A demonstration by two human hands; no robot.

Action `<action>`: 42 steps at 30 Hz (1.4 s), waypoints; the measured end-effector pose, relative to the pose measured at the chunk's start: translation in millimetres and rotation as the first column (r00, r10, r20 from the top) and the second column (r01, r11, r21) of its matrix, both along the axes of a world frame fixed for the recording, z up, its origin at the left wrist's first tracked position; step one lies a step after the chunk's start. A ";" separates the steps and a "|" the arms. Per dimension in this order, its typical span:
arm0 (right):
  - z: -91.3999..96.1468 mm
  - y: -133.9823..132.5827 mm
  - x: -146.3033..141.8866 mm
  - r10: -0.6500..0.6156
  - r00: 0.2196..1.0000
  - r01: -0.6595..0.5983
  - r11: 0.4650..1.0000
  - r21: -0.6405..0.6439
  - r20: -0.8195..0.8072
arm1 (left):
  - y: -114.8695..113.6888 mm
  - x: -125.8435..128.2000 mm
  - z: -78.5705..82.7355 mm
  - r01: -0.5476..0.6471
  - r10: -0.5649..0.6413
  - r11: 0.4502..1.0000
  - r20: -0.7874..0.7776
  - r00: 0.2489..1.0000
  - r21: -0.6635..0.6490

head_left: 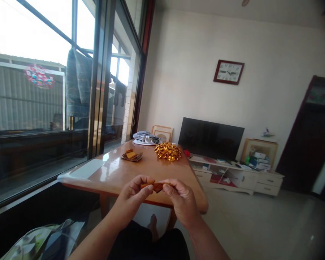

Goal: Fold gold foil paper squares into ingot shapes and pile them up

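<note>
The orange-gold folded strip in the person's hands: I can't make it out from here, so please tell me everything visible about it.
The narrow orange-gold strip looks like folded paper or foil with a slight sheen. It lies roughly level, and its ends are pinched by the fingers of the left hand and the right hand; nothing else touches it. It is held in the air over the near part of the glossy wooden table. Its fold details are too small to tell.
</note>
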State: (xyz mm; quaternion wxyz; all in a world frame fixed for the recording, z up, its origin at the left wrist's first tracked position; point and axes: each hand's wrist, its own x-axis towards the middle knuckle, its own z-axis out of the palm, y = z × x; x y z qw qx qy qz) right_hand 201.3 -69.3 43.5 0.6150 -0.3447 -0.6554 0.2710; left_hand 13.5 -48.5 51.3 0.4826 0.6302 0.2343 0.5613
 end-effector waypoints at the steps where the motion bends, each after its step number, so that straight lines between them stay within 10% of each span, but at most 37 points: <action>1: 0.5 -0.4 -0.7 0.000 1.000 0.000 1.000 0.005 0.002 | -0.2 0.6 0.8 0.007 -0.007 1.000 0.003 1.000 0.001; 30: 2.0 -0.1 -3.4 0.006 0.999 -0.010 0.995 -0.104 -0.036 | 10.9 7.5 -8.5 -0.021 0.022 1.000 -0.143 0.990 0.008; 42: -13.3 14.8 -1.7 0.115 0.920 -0.214 0.949 -0.233 -0.376 | 12.3 9.6 -15.6 0.084 -0.093 0.990 -0.068 0.993 -0.116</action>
